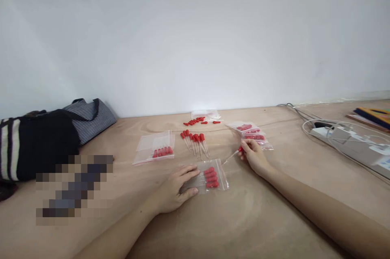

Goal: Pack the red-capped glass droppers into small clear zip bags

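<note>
My left hand (178,189) lies with fingers apart on the left edge of a clear zip bag (211,175) that holds several red-bulbed droppers. To its right, my right hand (252,155) pinches one dropper (233,156) by the red bulb, its thin clear tip pointing left and down above the bag's upper right corner. Several loose droppers (195,143) lie in a fan behind the bag. Another zip bag of droppers (154,148) rests at the left, and further filled bags (255,133) overlap just behind my right hand.
Loose red bulbs (195,121) and a clear bag (205,114) lie near the wall. At the left are a striped bag (91,119) and dark cloth (45,141). A white power strip (350,143) with cables is at the right, with folders (374,117) behind it.
</note>
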`<action>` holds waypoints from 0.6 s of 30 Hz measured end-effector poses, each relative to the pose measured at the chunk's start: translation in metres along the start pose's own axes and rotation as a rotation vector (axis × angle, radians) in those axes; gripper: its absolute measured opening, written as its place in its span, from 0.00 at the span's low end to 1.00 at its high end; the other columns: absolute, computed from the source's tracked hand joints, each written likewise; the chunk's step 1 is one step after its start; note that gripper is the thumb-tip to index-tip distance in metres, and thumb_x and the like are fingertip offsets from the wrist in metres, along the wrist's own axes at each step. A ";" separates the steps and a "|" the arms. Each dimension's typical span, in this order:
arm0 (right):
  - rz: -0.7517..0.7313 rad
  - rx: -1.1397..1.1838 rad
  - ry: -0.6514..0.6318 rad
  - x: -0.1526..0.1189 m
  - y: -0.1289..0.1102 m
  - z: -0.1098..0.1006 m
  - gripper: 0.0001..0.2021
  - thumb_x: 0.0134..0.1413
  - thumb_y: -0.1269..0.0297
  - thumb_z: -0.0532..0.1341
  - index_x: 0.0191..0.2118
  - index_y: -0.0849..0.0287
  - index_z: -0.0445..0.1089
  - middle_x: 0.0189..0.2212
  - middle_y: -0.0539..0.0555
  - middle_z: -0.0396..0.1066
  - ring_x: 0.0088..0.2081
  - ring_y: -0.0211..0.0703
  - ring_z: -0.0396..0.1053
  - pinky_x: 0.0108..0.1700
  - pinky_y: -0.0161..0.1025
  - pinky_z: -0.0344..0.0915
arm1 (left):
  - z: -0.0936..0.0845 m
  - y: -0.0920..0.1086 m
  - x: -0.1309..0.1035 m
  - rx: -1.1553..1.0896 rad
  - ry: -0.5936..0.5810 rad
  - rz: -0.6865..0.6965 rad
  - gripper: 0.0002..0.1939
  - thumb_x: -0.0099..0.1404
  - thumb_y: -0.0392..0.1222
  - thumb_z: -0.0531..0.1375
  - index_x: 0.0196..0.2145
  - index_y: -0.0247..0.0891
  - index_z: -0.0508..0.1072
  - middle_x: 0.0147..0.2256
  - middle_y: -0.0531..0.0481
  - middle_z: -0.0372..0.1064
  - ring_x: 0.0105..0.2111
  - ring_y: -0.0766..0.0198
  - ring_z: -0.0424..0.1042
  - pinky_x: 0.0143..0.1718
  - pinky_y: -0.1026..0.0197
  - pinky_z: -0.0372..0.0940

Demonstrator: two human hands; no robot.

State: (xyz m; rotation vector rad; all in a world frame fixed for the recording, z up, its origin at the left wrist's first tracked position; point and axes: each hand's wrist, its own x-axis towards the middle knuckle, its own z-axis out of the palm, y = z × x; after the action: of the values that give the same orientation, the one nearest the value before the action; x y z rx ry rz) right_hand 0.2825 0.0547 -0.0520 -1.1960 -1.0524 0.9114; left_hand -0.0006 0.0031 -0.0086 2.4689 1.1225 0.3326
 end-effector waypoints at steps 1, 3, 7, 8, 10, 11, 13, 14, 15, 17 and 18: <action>0.006 0.043 0.017 -0.006 0.000 -0.005 0.18 0.41 0.47 0.58 0.28 0.56 0.56 0.18 0.44 0.62 0.18 0.33 0.62 0.19 0.31 0.59 | 0.000 0.000 0.000 0.002 -0.003 -0.001 0.21 0.62 0.46 0.53 0.53 0.45 0.61 0.57 0.49 0.53 0.55 0.55 0.54 0.54 0.50 0.52; 0.024 0.084 0.032 -0.014 0.000 -0.009 0.19 0.39 0.47 0.60 0.28 0.56 0.57 0.18 0.45 0.62 0.18 0.34 0.62 0.18 0.32 0.59 | 0.000 0.000 0.000 0.007 -0.014 -0.007 0.21 0.62 0.46 0.53 0.53 0.44 0.60 0.57 0.48 0.52 0.55 0.55 0.53 0.54 0.49 0.52; 0.034 0.111 0.025 -0.019 -0.003 -0.002 0.19 0.38 0.46 0.61 0.27 0.56 0.57 0.19 0.45 0.63 0.18 0.34 0.62 0.19 0.33 0.60 | -0.002 0.001 -0.001 0.016 -0.019 -0.017 0.22 0.62 0.46 0.53 0.54 0.43 0.59 0.57 0.47 0.52 0.55 0.55 0.53 0.54 0.50 0.51; 0.036 0.118 0.023 -0.019 -0.004 0.000 0.20 0.38 0.46 0.61 0.27 0.56 0.57 0.19 0.46 0.63 0.18 0.34 0.62 0.19 0.33 0.60 | -0.002 0.001 -0.001 0.015 -0.018 -0.019 0.22 0.62 0.46 0.53 0.54 0.43 0.59 0.57 0.47 0.52 0.55 0.55 0.53 0.54 0.50 0.52; 0.042 0.136 0.026 -0.020 -0.005 0.005 0.20 0.37 0.46 0.62 0.27 0.56 0.57 0.19 0.46 0.63 0.18 0.34 0.62 0.20 0.34 0.61 | -0.002 0.002 -0.001 0.011 -0.019 -0.020 0.22 0.62 0.46 0.53 0.54 0.43 0.60 0.57 0.47 0.52 0.55 0.54 0.53 0.54 0.50 0.52; 0.047 0.149 0.027 -0.021 -0.006 0.007 0.20 0.37 0.46 0.62 0.27 0.56 0.57 0.19 0.46 0.63 0.19 0.35 0.63 0.21 0.34 0.62 | -0.002 0.002 -0.001 0.010 -0.019 -0.018 0.22 0.62 0.46 0.53 0.54 0.43 0.60 0.57 0.47 0.52 0.55 0.55 0.53 0.54 0.50 0.52; 0.071 0.179 0.008 -0.025 -0.007 0.013 0.19 0.36 0.47 0.63 0.26 0.56 0.58 0.20 0.47 0.64 0.20 0.36 0.65 0.23 0.35 0.64 | -0.002 0.002 -0.001 0.015 -0.022 -0.015 0.21 0.62 0.47 0.53 0.53 0.43 0.60 0.57 0.48 0.52 0.55 0.54 0.53 0.54 0.50 0.52; 0.091 0.194 -0.009 -0.028 -0.008 0.016 0.19 0.36 0.48 0.63 0.26 0.56 0.58 0.20 0.47 0.64 0.21 0.36 0.66 0.24 0.36 0.66 | -0.002 0.001 -0.001 0.017 -0.023 -0.016 0.22 0.62 0.47 0.52 0.54 0.43 0.59 0.57 0.48 0.52 0.55 0.54 0.53 0.54 0.50 0.51; 0.116 0.212 -0.030 -0.031 -0.009 0.019 0.19 0.35 0.49 0.64 0.26 0.56 0.58 0.21 0.47 0.65 0.22 0.37 0.66 0.26 0.36 0.66 | -0.002 0.001 -0.001 0.014 -0.022 -0.018 0.23 0.62 0.46 0.52 0.55 0.43 0.57 0.57 0.48 0.52 0.55 0.54 0.53 0.54 0.50 0.51; 0.179 0.259 -0.068 -0.037 -0.011 0.027 0.20 0.32 0.52 0.67 0.27 0.57 0.59 0.21 0.47 0.66 0.24 0.37 0.68 0.29 0.36 0.68 | -0.002 0.002 -0.002 -0.002 -0.011 -0.024 0.27 0.62 0.46 0.53 0.57 0.43 0.52 0.56 0.47 0.52 0.55 0.54 0.54 0.54 0.50 0.52; 0.214 0.288 -0.084 -0.040 -0.012 0.030 0.20 0.30 0.53 0.68 0.28 0.58 0.60 0.21 0.47 0.66 0.24 0.37 0.68 0.31 0.36 0.68 | -0.002 0.002 -0.002 -0.013 -0.004 -0.026 0.28 0.62 0.46 0.53 0.58 0.43 0.49 0.56 0.46 0.53 0.54 0.54 0.54 0.54 0.50 0.53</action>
State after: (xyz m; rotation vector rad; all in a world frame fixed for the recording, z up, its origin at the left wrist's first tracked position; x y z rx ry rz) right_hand 0.2429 0.0231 -0.0445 -1.0474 -0.8348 1.2445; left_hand -0.0015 0.0009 -0.0063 2.4406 1.1456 0.3260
